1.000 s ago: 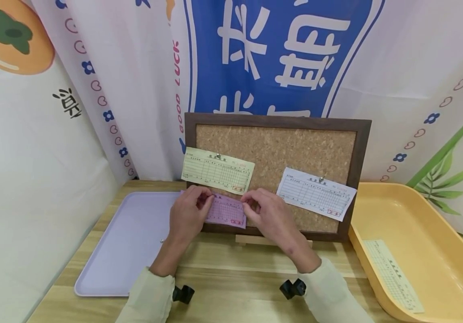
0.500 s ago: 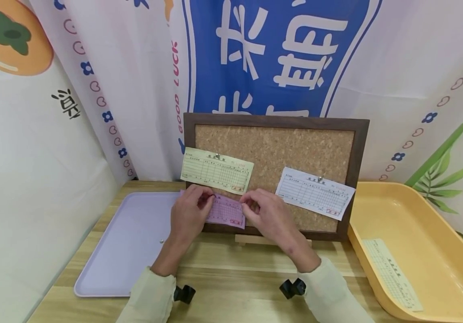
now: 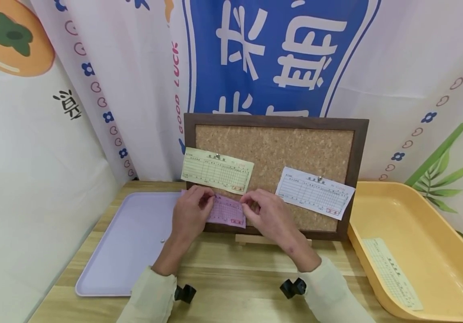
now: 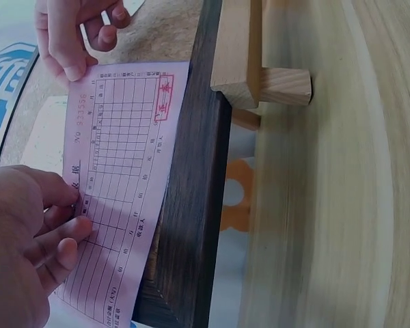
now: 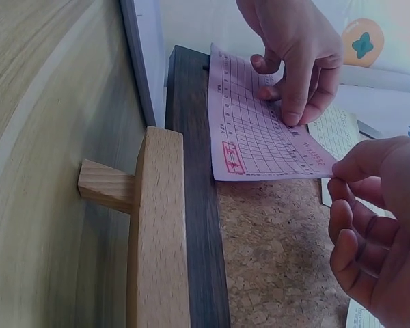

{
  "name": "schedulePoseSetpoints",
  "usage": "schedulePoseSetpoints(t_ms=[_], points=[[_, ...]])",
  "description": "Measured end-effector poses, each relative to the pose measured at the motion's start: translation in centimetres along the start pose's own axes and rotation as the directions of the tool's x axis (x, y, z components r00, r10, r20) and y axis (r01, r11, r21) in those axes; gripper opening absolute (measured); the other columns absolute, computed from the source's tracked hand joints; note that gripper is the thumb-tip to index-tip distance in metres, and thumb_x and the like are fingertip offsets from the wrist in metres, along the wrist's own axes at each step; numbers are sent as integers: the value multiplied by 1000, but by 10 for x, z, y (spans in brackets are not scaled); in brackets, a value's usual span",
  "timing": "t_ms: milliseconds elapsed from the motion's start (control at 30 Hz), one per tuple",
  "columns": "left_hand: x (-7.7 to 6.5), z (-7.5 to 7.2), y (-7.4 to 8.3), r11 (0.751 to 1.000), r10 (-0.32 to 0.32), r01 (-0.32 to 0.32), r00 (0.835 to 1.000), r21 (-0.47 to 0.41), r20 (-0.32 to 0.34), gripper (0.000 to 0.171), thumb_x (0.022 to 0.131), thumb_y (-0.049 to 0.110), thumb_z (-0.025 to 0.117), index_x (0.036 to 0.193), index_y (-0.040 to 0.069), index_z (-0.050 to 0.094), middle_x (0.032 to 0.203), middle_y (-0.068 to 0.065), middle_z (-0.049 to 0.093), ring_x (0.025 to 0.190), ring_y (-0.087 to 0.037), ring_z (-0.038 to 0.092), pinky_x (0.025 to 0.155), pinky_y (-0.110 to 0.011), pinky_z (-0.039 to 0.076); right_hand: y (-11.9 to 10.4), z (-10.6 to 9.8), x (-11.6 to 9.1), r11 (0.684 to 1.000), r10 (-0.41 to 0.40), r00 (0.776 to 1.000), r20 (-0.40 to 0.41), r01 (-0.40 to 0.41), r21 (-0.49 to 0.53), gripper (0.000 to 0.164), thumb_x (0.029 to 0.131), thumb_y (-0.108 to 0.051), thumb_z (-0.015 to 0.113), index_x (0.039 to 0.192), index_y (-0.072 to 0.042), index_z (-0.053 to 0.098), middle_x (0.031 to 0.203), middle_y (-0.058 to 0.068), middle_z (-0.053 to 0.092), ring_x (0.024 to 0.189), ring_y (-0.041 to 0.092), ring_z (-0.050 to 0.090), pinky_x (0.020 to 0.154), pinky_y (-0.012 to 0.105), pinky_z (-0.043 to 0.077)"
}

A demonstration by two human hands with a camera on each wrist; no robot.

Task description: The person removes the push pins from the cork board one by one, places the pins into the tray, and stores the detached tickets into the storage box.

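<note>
A pink receipt (image 3: 227,211) with a printed grid and a red stamp lies against the lower left of the framed corkboard (image 3: 296,148). My left hand (image 3: 191,208) has its thumb and fingertips pinched together at the middle of the receipt's top edge; whether a pin sits between them is hidden. The top right corner is pinched between thumb and forefinger of my right hand (image 3: 269,213). In the right wrist view, the receipt (image 5: 249,130) stands partly off the cork. Just above it, a yellow receipt (image 3: 217,170) hangs from a pushpin (image 3: 217,156).
A white receipt (image 3: 316,193) hangs from a pushpin (image 3: 320,179) at the board's right. Left is a lilac tray (image 3: 114,251) with a small pin (image 3: 162,241). A yellow tray (image 3: 429,251) at right holds another yellow receipt (image 3: 392,273). A wooden stand (image 5: 160,232) supports the board.
</note>
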State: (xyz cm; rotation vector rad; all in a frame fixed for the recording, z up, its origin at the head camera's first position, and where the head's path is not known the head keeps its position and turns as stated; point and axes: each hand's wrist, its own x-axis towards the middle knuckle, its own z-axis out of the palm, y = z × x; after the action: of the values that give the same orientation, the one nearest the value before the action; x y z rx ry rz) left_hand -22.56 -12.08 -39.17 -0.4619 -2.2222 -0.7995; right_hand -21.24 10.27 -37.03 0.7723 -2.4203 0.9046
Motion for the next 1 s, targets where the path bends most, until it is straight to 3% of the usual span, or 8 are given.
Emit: schedulePoseSetpoints(t_ms=[267,533,1000], points=[[-2,-1,0,996,33,-30,999,-83,30,16,84,-5,78,88,8,69,85,-3,66,73,-16,60,63,-30,50,2,-4,-2,1000,7,1000,-15,-7,16,7,94,-8,71,97,-12,75,87,-8,65,70,6,56,61,25,49],[-3,-4,0,983,82,-57,987,-173,139,13,85,-6,76,89,6,71,83,-2,63,71,-14,57,60,-27,49,5,-10,-5,999,29,999,-26,-28,29,7,94,-9,72,99,-13,75,86,-9,65,68,4,55,60,25,49],[-12,-18,12,967,152,-108,972,-233,182,20,84,-7,78,89,10,68,86,1,64,71,-14,60,59,-27,52,7,-30,-18,996,88,995,-53,-87,30,5,95,-9,70,97,-12,74,86,-6,66,72,6,58,61,27,51]])
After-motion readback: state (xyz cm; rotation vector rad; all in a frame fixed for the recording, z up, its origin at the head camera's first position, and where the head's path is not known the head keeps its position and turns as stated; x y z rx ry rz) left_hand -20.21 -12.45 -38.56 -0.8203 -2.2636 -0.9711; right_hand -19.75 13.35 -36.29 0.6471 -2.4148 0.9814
